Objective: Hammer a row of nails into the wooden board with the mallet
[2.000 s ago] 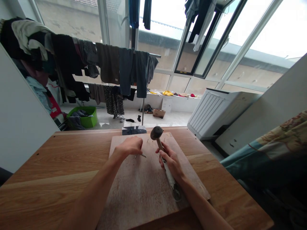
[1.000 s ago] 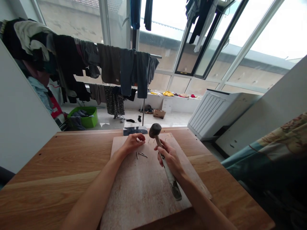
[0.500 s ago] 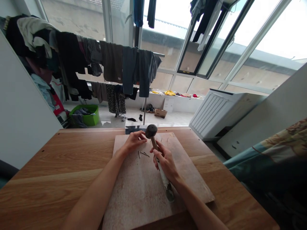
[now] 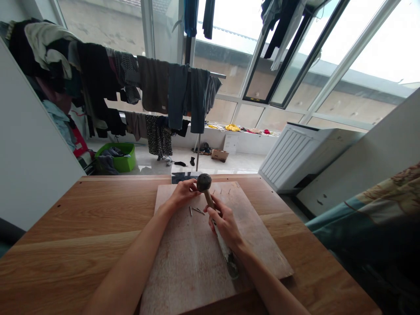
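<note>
My right hand (image 4: pixel 223 225) grips the wooden handle of a hammer (image 4: pixel 213 214) whose dark round head (image 4: pixel 204 182) hangs just above the far part of a plywood board (image 4: pixel 193 258). My left hand (image 4: pixel 182 193) rests on the board beside the hammer head, fingertips pinched together as if around a nail, though the nail itself is hidden. A few loose nails (image 4: pixel 196 211) lie on the board between my hands. Some thin nails (image 4: pixel 225 191) stand upright near the board's far edge.
The board lies on a wooden table (image 4: pixel 72 232). A dark flat object (image 4: pixel 182 176) sits at the table's far edge. Beyond are a laundry rack with clothes (image 4: pixel 157 96), a green basket (image 4: pixel 116 157), a white appliance (image 4: pixel 295 148) and large windows. Patterned fabric (image 4: pixel 370 205) is at right.
My left hand left the loose nails and moved to the board's far part with fingertips pinched. The hammer head shifted left and came down next to those fingers.
</note>
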`<state>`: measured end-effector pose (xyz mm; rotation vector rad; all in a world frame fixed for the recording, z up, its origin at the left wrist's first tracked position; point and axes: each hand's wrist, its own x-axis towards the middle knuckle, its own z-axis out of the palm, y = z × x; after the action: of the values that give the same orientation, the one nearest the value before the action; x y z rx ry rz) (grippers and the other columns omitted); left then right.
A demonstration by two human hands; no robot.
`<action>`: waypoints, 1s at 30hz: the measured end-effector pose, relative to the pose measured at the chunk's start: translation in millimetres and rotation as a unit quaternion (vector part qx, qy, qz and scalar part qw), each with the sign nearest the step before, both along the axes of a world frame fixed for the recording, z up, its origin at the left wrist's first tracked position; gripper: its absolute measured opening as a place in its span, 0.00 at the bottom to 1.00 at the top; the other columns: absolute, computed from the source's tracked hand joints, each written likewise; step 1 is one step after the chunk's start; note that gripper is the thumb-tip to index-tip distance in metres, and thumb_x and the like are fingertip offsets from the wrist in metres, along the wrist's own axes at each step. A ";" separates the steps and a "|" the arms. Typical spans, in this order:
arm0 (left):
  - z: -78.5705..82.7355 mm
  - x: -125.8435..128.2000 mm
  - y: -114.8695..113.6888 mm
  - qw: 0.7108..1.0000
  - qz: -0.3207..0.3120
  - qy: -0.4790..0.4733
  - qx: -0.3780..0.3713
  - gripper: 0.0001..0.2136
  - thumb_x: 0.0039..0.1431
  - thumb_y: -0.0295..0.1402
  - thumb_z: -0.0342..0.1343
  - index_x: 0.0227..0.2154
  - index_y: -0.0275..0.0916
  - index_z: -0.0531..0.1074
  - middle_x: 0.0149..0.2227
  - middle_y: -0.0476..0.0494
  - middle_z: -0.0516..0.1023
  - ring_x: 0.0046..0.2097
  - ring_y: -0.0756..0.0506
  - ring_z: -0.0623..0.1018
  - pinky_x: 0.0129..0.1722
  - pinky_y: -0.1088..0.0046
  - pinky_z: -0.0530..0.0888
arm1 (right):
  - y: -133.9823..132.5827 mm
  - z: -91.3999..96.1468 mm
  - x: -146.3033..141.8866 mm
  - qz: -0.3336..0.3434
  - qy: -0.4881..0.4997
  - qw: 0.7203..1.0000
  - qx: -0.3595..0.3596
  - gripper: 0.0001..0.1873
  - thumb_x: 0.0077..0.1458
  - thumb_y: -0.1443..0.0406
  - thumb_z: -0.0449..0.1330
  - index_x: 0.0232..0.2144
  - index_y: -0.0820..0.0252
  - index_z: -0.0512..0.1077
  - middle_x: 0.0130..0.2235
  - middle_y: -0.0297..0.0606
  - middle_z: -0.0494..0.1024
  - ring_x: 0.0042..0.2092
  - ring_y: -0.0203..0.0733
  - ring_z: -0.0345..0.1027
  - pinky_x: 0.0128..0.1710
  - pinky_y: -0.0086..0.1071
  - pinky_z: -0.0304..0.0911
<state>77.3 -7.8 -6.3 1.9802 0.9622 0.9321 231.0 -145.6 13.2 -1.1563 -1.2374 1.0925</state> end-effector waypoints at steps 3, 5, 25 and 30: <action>0.3 1.1 -0.3 1.000 -0.013 -0.018 -0.002 0.08 0.50 0.31 0.60 0.34 0.36 0.75 0.29 0.48 0.78 0.31 0.48 0.76 0.33 0.75 0.71 | -0.8 -0.5 -0.6 0.003 0.004 1.000 -0.006 0.28 0.56 0.58 0.60 0.57 0.59 0.67 0.34 0.34 0.74 0.18 0.28 0.59 0.13 0.24 0.56; 5.0 0.1 -1.3 1.000 -0.016 -0.011 0.002 0.09 0.50 0.33 0.61 0.34 0.37 0.74 0.31 0.47 0.78 0.33 0.48 0.76 0.34 0.74 0.72 | -1.5 -0.3 -0.4 0.003 0.017 1.000 0.000 0.27 0.56 0.57 0.60 0.57 0.59 0.68 0.34 0.34 0.74 0.18 0.27 0.59 0.13 0.24 0.56; 46.1 0.6 -25.6 0.943 -0.166 0.288 -0.020 0.03 0.40 0.28 0.60 0.23 0.40 0.76 0.22 0.51 0.73 0.26 0.48 0.72 0.23 0.74 0.62 | -5.0 2.5 4.6 -0.038 0.063 0.997 0.016 0.24 0.56 0.55 0.60 0.53 0.58 0.69 0.36 0.34 0.72 0.18 0.27 0.58 0.11 0.24 0.56; 57.0 -21.6 -13.3 0.970 -0.056 0.238 -0.001 0.07 0.48 0.27 0.57 0.30 0.38 0.77 0.27 0.49 0.76 0.28 0.49 0.73 0.27 0.76 0.65 | -3.6 -1.8 5.6 -0.042 0.073 0.996 0.016 0.26 0.56 0.56 0.60 0.54 0.58 0.68 0.37 0.34 0.72 0.18 0.26 0.58 0.11 0.24 0.55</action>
<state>55.7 -21.2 50.6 2.2809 1.0889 0.3947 236.6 -149.2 11.3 -1.0744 -1.0799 1.0717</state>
